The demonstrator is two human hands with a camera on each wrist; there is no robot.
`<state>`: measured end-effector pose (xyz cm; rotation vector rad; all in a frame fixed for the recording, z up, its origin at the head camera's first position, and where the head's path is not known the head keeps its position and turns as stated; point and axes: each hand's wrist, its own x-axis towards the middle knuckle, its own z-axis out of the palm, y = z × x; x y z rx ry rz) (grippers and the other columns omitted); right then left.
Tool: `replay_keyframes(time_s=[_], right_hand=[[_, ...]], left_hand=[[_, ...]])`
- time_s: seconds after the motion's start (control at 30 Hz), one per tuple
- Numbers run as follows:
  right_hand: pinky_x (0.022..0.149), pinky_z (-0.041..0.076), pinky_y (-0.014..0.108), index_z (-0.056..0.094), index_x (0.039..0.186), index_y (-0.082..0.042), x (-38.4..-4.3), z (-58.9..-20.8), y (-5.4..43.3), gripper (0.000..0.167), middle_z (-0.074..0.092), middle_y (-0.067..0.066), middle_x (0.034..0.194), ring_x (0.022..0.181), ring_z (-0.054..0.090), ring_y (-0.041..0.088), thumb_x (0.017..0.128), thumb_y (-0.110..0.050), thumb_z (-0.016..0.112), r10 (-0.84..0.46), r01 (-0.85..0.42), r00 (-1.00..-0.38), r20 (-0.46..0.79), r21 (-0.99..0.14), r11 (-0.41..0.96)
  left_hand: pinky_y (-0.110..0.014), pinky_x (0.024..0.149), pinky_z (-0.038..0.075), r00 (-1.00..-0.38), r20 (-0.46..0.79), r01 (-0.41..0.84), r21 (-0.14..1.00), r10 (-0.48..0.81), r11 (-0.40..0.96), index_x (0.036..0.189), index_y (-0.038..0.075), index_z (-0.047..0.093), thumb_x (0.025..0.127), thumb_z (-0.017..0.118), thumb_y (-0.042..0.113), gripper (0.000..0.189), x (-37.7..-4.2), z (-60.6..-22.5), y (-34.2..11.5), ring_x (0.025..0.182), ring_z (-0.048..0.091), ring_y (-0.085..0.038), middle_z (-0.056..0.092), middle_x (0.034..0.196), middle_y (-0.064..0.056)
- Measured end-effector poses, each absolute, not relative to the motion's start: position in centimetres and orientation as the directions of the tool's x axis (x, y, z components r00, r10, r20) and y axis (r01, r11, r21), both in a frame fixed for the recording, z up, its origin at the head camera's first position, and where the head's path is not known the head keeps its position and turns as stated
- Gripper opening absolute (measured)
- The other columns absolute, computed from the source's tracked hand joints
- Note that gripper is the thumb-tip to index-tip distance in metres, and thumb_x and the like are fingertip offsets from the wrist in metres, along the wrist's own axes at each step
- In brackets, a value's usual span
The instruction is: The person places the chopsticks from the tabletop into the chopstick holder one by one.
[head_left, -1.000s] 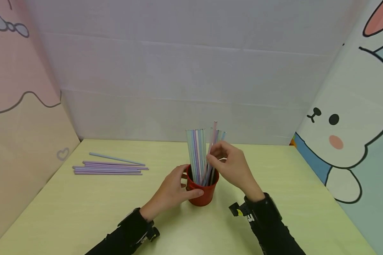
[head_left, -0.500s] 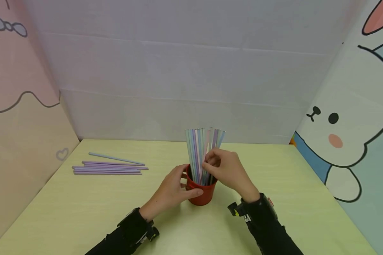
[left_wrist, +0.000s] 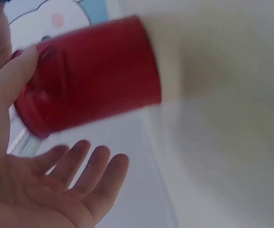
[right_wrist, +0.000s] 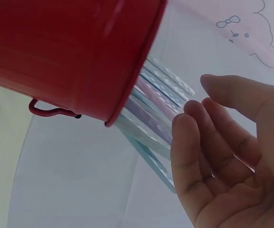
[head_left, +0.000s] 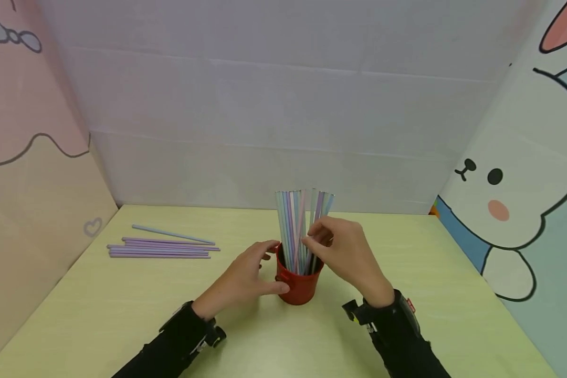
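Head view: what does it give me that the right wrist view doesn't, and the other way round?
Only the head view: the left hand at the red cup, the loose purplish straws and one light blue straw on the table, and the white animal drawing at the right.

Only the right wrist view: the palm side of the right hand, and a drawn face near a bow.

Both: the red cup, the upright straws in it, the right hand close to them, and the bow.

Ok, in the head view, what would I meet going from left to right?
Heart drawing, loose straws, left hand, red bucket, right hand, white cartoon animal on the wall.
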<state>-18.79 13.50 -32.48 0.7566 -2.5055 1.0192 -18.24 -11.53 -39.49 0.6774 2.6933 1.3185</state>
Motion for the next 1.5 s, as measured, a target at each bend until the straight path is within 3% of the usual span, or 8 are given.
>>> replay_keyframes(time_s=[0.1,0.33,0.5,0.63,0.73,0.9,1.23,1.5], right_hand=[[0.069,0.062,0.026,0.074,0.096,-0.014,-18.0,-32.0,13.7,0.011,0.072,-0.006,0.088,0.077,0.068,0.006,0.092,-0.009,0.083,-0.381,-0.631,-0.770,0.511,-0.526,0.570],[0.070,0.062,0.027,0.073,0.101,-0.015,-15.9,-31.5,14.9,0.019,0.071,-0.009,0.095,0.081,0.067,0.005,0.089,-0.007,0.085,-0.460,-0.726,-0.683,0.567,-0.465,0.506],[0.072,0.060,0.024,0.073,0.103,-0.020,-14.8,-32.0,15.4,0.026,0.069,-0.012,0.097,0.084,0.064,0.004,0.087,-0.006,0.087,-0.507,-0.773,-0.629,0.589,-0.410,0.484],[0.072,0.059,0.023,0.071,0.104,-0.020,-13.8,-33.0,15.7,0.030,0.068,-0.014,0.099,0.086,0.062,0.003,0.085,-0.005,0.088,-0.531,-0.778,-0.626,0.571,-0.410,0.476],[0.071,0.059,0.022,0.070,0.105,-0.020,-13.3,-33.9,16.1,0.032,0.067,-0.014,0.100,0.087,0.061,0.003,0.084,-0.005,0.089,-0.536,-0.763,-0.646,0.544,-0.423,0.489],[0.070,0.059,0.023,0.070,0.107,-0.021,-12.8,-35.6,16.7,0.036,0.067,-0.014,0.102,0.086,0.062,0.003,0.082,-0.005,0.090,-0.544,-0.758,-0.652,0.529,-0.433,0.487],[0.070,0.059,0.022,0.069,0.109,-0.025,-12.4,-37.6,16.7,0.036,0.065,-0.017,0.101,0.084,0.061,0.000,0.084,-0.008,0.090,-0.565,-0.745,-0.667,0.487,-0.457,0.485],[0.069,0.059,0.024,0.070,0.108,-0.025,-12.1,-38.0,16.9,0.035,0.066,-0.016,0.100,0.084,0.061,0.001,0.084,-0.006,0.089,-0.574,-0.751,-0.660,0.485,-0.459,0.476]], left_hand=[[-0.052,0.105,0.054,-0.897,0.148,0.398,0.681,0.416,0.615,0.154,0.013,0.053,0.089,0.088,0.038,0.078,-18.5,-38.5,-14.1,0.130,0.060,-0.032,0.060,0.148,-0.008],[-0.045,0.091,0.060,-0.835,0.302,0.547,0.366,0.460,0.753,0.127,0.017,0.073,0.096,0.082,0.024,0.033,-19.5,-37.0,-22.1,0.108,0.070,-0.023,0.073,0.117,0.001],[-0.044,0.082,0.061,-0.796,0.339,0.579,0.185,0.502,0.794,0.116,0.016,0.077,0.089,0.087,0.015,0.028,-20.3,-37.1,-27.5,0.099,0.071,-0.023,0.074,0.109,0.000],[-0.041,0.073,0.059,-0.799,0.343,0.551,0.088,0.494,0.830,0.108,0.014,0.077,0.081,0.091,0.008,0.031,-20.4,-37.8,-31.3,0.087,0.068,-0.020,0.072,0.101,0.000],[-0.040,0.070,0.058,-0.814,0.332,0.520,0.049,0.477,0.853,0.104,0.013,0.076,0.078,0.092,0.005,0.032,-20.3,-38.3,-33.3,0.084,0.066,-0.020,0.071,0.099,-0.001],[-0.046,0.075,0.058,-0.843,0.256,0.491,0.010,0.473,0.871,0.101,0.011,0.076,0.076,0.093,0.003,0.031,-20.6,-39.2,-35.4,0.085,0.066,-0.025,0.070,0.095,-0.002],[-0.049,0.076,0.061,-0.878,0.179,0.459,0.052,0.443,0.887,0.097,0.003,0.075,0.082,0.088,0.001,0.021,-21.0,-40.4,-36.8,0.079,0.066,-0.023,0.073,0.092,-0.007],[-0.036,0.067,0.054,-0.884,0.176,0.454,0.099,0.434,0.885,0.087,0.011,0.071,0.085,0.082,-0.003,0.019,-21.1,-41.0,-37.4,0.074,0.052,-0.013,0.064,0.084,0.004]])
